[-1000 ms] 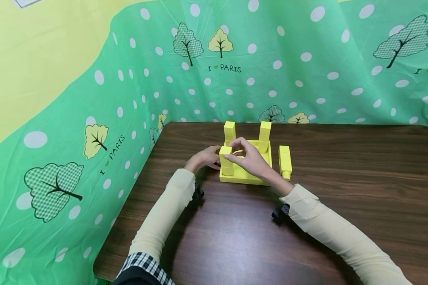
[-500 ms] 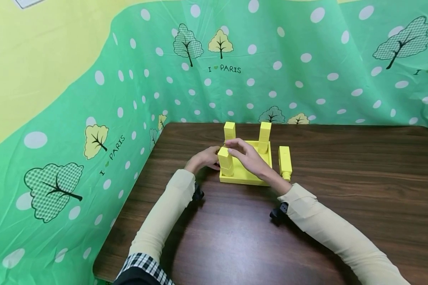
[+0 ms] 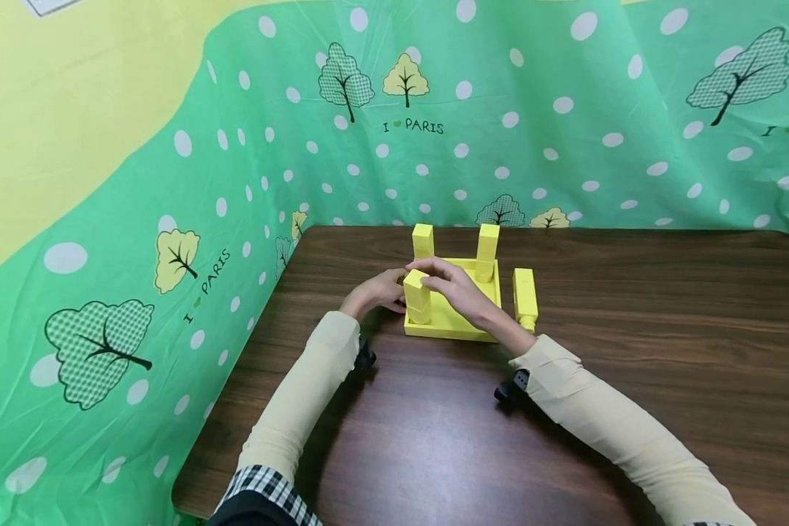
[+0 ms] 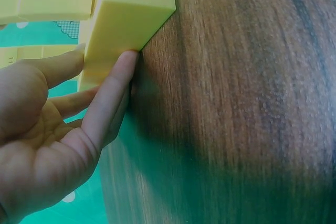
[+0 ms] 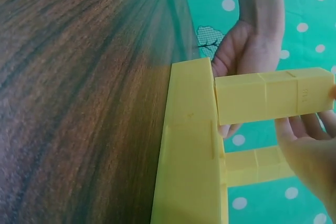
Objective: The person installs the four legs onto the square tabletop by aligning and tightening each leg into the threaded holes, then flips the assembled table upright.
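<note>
A shallow yellow square tray-like base (image 3: 452, 334) lies on the table with three yellow blocky legs standing up from its corners. My left hand (image 3: 380, 289) holds the base's left side; in the left wrist view its thumb is at the rim and its fingers press the outer wall (image 4: 128, 27). Around the upper part of the near-left leg (image 3: 416, 296), my right hand (image 3: 459, 291) curls its thumb and fingers. That leg (image 5: 273, 97) stands on the base's corner, its upper segment turned slightly against the lower part. My right fingertips are partly hidden behind it.
Far-left (image 3: 424, 241) and far-right (image 3: 487, 252) legs stand upright. A loose yellow leg (image 3: 526, 296) with a narrower round end lies right of the base, near my right forearm. The dark wooden table (image 3: 421, 453) meets a green dotted cloth (image 3: 532, 131) at the back and left.
The near-left leg's upper part has turned to show a corner toward me. My right hand has shifted slightly left, its fingers reaching farther round the leg. My left hand stays put.
</note>
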Demonstrator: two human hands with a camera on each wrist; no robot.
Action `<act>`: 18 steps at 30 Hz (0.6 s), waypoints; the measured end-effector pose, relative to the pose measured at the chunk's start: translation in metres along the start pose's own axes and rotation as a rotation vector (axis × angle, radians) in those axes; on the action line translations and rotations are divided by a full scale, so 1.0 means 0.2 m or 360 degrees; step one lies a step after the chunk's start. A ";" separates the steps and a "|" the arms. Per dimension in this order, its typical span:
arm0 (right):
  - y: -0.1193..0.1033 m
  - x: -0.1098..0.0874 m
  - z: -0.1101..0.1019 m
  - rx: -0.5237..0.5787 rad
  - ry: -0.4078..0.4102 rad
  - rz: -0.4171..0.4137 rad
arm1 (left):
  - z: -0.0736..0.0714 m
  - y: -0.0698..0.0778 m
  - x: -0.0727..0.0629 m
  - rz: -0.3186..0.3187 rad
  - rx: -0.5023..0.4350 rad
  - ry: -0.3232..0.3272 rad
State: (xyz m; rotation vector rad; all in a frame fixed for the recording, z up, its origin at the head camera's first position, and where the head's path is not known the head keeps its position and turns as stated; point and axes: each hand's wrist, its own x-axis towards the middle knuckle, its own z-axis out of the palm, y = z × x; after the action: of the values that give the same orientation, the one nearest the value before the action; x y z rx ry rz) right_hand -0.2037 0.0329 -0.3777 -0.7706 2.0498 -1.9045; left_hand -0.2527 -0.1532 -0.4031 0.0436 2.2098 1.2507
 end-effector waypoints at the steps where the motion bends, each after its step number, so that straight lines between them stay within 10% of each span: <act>1: 0.00 0.00 0.00 -0.0003 0.0005 -0.0001 | 0.00 0.00 0.00 -0.0005 -0.0006 0.0002; 18: 0.01 -0.02 0.01 -0.0117 0.0093 -0.0034 | 0.01 0.00 0.00 0.0000 -0.0063 -0.0007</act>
State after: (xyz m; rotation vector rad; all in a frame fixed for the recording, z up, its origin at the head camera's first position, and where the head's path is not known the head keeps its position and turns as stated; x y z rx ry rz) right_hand -0.2003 0.0329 -0.3802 -0.7653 2.1657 -1.8935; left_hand -0.2516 -0.1518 -0.4029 0.0305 2.1808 1.2924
